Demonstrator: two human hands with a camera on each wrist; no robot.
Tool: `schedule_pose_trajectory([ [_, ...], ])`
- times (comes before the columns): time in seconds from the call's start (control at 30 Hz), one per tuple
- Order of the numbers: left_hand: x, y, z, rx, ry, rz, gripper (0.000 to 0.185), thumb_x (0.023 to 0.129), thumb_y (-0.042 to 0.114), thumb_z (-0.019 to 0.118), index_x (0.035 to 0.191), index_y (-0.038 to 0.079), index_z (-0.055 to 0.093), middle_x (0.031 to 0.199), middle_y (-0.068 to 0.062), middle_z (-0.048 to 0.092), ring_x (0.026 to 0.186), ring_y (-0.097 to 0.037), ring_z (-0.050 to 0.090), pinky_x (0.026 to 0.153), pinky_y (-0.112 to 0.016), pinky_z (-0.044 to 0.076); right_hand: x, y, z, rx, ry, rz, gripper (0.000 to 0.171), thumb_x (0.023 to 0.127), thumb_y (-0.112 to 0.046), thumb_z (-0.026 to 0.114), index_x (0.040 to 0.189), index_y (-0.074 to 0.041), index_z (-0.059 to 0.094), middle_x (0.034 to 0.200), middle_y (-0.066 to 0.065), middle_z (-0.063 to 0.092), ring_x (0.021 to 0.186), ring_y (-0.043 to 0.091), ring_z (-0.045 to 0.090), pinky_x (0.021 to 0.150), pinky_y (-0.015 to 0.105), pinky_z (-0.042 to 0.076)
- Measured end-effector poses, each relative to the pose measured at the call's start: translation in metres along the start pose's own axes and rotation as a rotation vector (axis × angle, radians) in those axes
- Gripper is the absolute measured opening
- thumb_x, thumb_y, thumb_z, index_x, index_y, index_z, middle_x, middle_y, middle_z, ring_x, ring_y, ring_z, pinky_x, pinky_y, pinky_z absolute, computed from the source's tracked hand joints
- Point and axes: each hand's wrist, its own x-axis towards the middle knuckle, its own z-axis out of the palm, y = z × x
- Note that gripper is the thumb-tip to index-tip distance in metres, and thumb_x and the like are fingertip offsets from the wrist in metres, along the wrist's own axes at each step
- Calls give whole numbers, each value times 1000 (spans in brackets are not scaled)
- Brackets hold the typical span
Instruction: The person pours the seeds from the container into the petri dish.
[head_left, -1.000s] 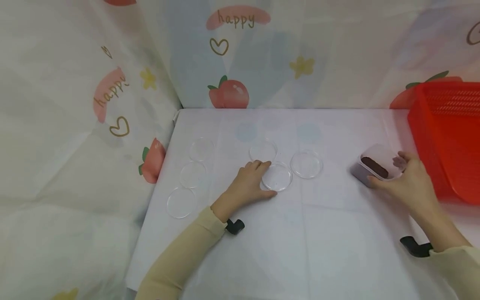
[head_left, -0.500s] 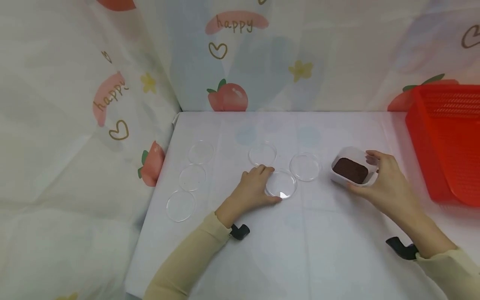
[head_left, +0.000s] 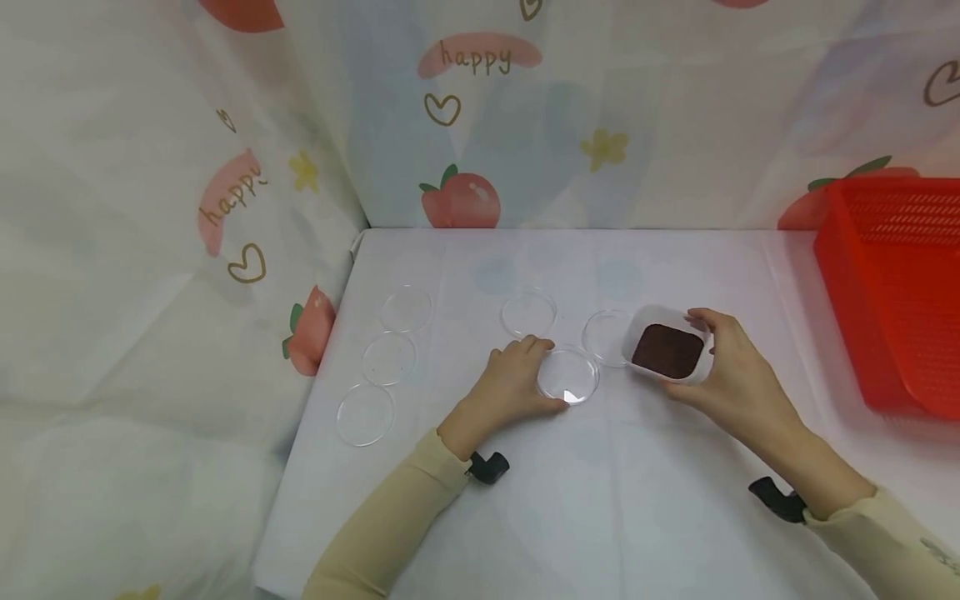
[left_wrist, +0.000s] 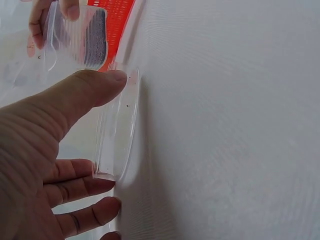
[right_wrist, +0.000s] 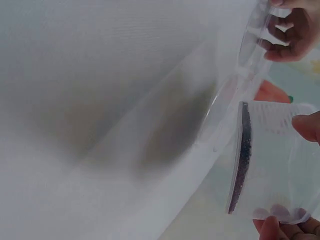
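Note:
My left hand point(head_left: 512, 382) holds a clear petri dish point(head_left: 567, 375) by its sides, thumb and fingers spread around it; in the left wrist view the dish point(left_wrist: 125, 115) stands low at the white table surface. With thumb and fingers, my right hand point(head_left: 738, 383) grips a clear plastic tub point(head_left: 647, 317) with a layer of dark brown, soil-like grains point(head_left: 667, 352) at its bottom. The right wrist view has the tub point(right_wrist: 275, 155) raised above the table. Partly overlapped by the tub in the head view is another petri dish point(head_left: 603, 337).
Behind my left hand lies one more clear dish point(head_left: 528, 312). Three thin clear round pieces form a column at the table's left, the nearest round piece point(head_left: 365, 415) being lowest. A red plastic basket point(head_left: 847, 292) stands at the right. Printed cloth hangs behind and left.
The right hand has carried the tub leftward from beside the red basket to the petri dishes, tilting it so more of the grains show. The left hand and its dish have shifted slightly right.

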Motion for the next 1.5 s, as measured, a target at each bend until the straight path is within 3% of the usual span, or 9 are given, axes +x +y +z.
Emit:
schedule_pose_trajectory([
  [0.3, 0, 2, 4, 34, 17, 3, 89, 73, 64, 85, 144, 19, 54, 138, 4, 61, 120, -18, 59, 87, -43, 48, 3, -15, 14, -51, 75, -179, 100, 62, -2, 91, 148, 0, 38, 132, 28, 56, 109, 47, 54, 89, 67, 49],
  [0.67, -1, 2, 3, 42, 25, -10, 88, 73, 64, 84, 144, 21, 55, 139, 6, 61, 124, -19, 58, 86, -44, 50, 11, -20, 28, -136, 135, -446, 96, 58, -2, 90, 142, 3, 45, 133, 22, 58, 111, 44, 60, 92, 60, 47],
  [1.23, -1, 1, 3, 25, 29, -6, 89, 73, 64, 84, 145, 22, 54, 141, 7, 60, 122, -20, 58, 83, -43, 51, 15, -29, 32, -250, 160, -521, 96, 56, -4, 89, 143, -3, 49, 137, 16, 59, 128, 34, 54, 87, 54, 45],
  [1.5, -1, 0, 3, 20, 27, -13, 90, 72, 63, 84, 146, 22, 53, 142, 7, 59, 122, -20, 59, 84, -44, 52, 17, -31, 34, -319, 174, -565, 99, 54, -5, 92, 144, -3, 50, 138, 15, 59, 128, 33, 54, 84, 54, 45],
])
